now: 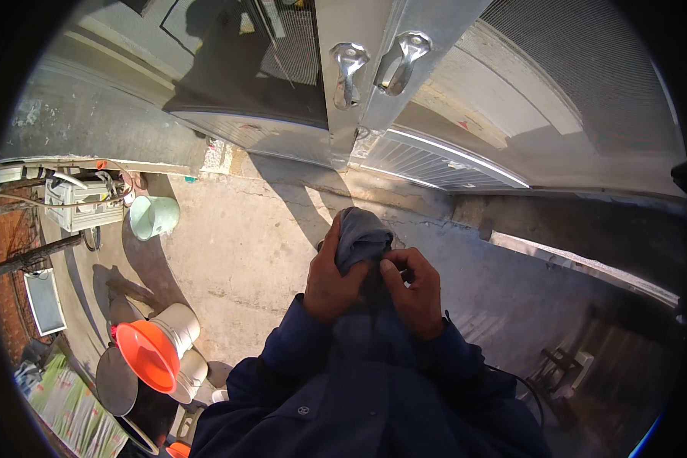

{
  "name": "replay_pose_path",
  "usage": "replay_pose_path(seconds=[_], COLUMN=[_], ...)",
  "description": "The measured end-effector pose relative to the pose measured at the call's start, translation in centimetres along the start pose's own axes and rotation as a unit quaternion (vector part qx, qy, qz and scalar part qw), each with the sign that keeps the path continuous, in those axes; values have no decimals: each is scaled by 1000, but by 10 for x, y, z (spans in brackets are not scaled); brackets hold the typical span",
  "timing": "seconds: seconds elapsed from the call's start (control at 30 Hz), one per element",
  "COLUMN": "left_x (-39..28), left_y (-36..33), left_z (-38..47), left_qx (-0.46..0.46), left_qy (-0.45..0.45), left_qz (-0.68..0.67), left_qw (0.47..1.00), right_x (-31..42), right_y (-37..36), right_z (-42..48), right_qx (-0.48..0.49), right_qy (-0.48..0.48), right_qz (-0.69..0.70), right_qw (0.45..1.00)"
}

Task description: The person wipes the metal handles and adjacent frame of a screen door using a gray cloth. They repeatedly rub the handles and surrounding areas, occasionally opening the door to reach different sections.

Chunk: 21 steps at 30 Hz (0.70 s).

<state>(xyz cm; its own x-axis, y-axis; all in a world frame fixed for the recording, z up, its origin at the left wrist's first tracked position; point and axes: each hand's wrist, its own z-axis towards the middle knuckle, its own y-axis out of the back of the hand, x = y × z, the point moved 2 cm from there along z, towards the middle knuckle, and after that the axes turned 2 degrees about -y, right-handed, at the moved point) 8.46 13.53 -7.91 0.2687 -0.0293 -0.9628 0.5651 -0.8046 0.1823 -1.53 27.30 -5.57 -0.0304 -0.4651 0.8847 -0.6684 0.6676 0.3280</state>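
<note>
A bundled grey cloth [366,232] is held up in front of my chest. My left hand [335,275] wraps around its left side, fingers along the far edge and thumb across the near side. At the cloth's lower right edge, the thumb and index finger of my right hand [415,289] pinch together on it. The other right fingers curl inward. Deep shadow between the hands hides what lies under the cloth's near end. Dark blue sleeves [289,338] cover both wrists.
Ahead stand metal screen doors with two silver handles [349,74]. On the concrete floor [235,240] to the left are a pale green bucket [163,214], a white machine [86,200], an orange basin [149,355] and white buckets [177,326]. A small stool-like object [567,366] sits in shade at right.
</note>
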Motion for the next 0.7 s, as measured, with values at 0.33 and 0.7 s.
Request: replay_pose_path(seconds=[0.33,0.7], left_x=[-13,-14], left_y=[-12,-59], left_z=[-5,-15], left_qx=[-47,9], left_qy=[-3,118], left_qz=[-45,-262], left_qw=[998,958], right_x=[-51,-103], right_y=[-11,13], right_z=[12,16], right_qx=[212,216], right_qy=[-255,-266], right_qz=[440,448], right_qw=[835,826])
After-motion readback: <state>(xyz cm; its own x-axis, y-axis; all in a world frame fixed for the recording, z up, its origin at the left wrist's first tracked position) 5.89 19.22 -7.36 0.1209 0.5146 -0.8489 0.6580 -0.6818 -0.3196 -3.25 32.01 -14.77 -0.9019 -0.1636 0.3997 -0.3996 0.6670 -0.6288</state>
